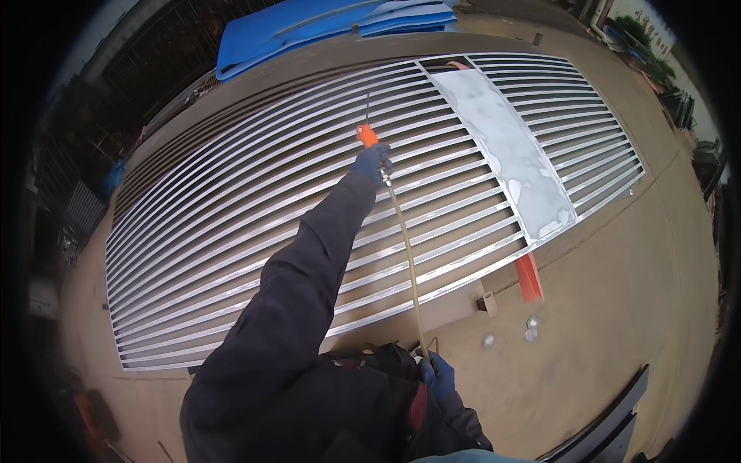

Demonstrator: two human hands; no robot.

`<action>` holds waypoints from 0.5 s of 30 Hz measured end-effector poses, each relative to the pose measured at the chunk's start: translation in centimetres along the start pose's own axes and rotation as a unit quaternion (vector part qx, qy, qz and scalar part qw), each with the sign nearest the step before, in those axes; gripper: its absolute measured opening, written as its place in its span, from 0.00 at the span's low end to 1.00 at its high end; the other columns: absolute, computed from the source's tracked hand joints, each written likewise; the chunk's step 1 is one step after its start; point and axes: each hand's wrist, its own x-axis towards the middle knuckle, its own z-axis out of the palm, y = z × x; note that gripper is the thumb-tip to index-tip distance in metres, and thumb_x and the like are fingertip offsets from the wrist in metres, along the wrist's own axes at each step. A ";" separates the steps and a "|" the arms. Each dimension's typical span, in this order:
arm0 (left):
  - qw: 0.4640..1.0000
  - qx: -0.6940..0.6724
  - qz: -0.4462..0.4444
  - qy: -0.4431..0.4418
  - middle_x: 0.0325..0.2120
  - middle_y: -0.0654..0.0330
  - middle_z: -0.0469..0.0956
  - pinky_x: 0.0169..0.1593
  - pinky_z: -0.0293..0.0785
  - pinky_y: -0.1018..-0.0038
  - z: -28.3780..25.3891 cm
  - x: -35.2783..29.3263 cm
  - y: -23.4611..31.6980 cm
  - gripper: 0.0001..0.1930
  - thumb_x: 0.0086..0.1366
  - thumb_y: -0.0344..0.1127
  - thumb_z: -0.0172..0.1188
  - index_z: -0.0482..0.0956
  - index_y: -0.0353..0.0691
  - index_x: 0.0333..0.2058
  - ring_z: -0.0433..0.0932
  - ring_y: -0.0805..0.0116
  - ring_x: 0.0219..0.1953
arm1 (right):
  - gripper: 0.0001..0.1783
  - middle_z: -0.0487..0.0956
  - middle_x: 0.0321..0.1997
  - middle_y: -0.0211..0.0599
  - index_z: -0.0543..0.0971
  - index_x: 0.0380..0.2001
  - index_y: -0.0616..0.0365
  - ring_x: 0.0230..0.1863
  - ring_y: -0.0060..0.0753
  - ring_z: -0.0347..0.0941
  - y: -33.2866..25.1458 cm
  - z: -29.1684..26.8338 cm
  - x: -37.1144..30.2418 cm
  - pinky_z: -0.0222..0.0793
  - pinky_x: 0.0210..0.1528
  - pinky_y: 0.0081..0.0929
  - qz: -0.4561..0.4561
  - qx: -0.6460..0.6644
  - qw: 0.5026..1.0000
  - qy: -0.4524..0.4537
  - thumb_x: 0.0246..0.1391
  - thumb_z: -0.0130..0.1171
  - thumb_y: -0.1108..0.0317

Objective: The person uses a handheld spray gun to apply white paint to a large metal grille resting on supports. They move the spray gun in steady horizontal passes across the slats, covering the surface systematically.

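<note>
My left hand (373,160), in a blue glove, is stretched out over the slatted metal panel (309,202). It is closed around an orange air blow gun (367,136), whose thin dark nozzle points away from me. From the gun's fitting a yellowish hose (406,245) runs back toward my body. Low in the view, my right hand (440,376), also blue-gloved, grips this hose near my waist. Set between the panel's slats is a flat plate (505,147) with patchy white and grey coating.
Blue sheets (309,31) lie beyond the panel. A red support (529,278) pokes out beneath its near edge, beside a small metal block (488,303). Small round pale objects (532,328) lie on the floor. Dark metal lengths (610,420) sit at the lower right.
</note>
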 end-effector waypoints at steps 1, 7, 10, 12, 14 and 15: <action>0.997 -0.051 0.037 0.046 0.15 0.66 0.66 0.20 0.68 0.71 -4.3 -1.1 0.6 0.05 0.64 0.35 0.58 0.72 0.43 0.32 0.69 0.70 0.15 | 0.13 0.76 0.27 0.26 0.79 0.48 0.62 0.28 0.15 0.69 0.1 0.2 0.6 0.67 0.33 0.18 0.014 -0.001 1.000 -0.018 0.64 0.52 0.70; 0.931 -0.169 0.153 0.284 0.13 0.65 0.64 0.20 0.67 0.66 -31.8 -12.5 4.9 0.09 0.64 0.34 0.56 0.67 0.46 0.25 0.65 0.66 0.14 | 0.18 0.81 0.37 0.42 0.77 0.48 0.57 0.39 0.39 0.80 0.5 2.8 5.1 0.74 0.42 0.32 -0.062 -0.069 0.986 -0.138 0.57 0.61 0.62; 0.890 -0.186 0.207 0.360 0.13 0.66 0.63 0.20 0.66 0.67 -39.2 -18.4 6.0 0.12 0.64 0.35 0.56 0.66 0.48 0.22 0.66 0.67 0.15 | 0.21 0.81 0.39 0.42 0.77 0.50 0.56 0.41 0.40 0.80 0.8 5.0 6.4 0.74 0.44 0.34 -0.092 -0.127 0.958 -0.242 0.56 0.63 0.59; 0.895 -0.190 0.205 0.347 0.13 0.67 0.63 0.19 0.64 0.68 -41.1 -20.1 6.4 0.12 0.64 0.35 0.56 0.66 0.49 0.22 0.67 0.68 0.16 | 0.23 0.81 0.42 0.42 0.76 0.52 0.55 0.43 0.40 0.80 1.0 6.0 6.7 0.74 0.46 0.34 -0.106 -0.127 0.941 -0.294 0.56 0.64 0.58; 0.928 -0.171 0.160 0.290 0.14 0.68 0.64 0.19 0.65 0.68 -40.5 -19.7 6.3 0.09 0.64 0.35 0.56 0.68 0.49 0.26 0.67 0.68 0.16 | 0.23 0.81 0.45 0.43 0.76 0.53 0.55 0.45 0.41 0.80 1.2 6.1 6.6 0.74 0.47 0.33 -0.061 -0.161 0.938 -0.299 0.56 0.64 0.57; 0.949 -0.154 0.117 0.247 0.15 0.68 0.64 0.19 0.66 0.67 -39.4 -18.7 6.0 0.06 0.64 0.35 0.56 0.69 0.48 0.29 0.68 0.68 0.16 | 0.24 0.81 0.47 0.43 0.76 0.53 0.55 0.46 0.41 0.80 1.3 5.8 6.3 0.74 0.48 0.33 -0.037 -0.177 0.938 -0.297 0.56 0.64 0.57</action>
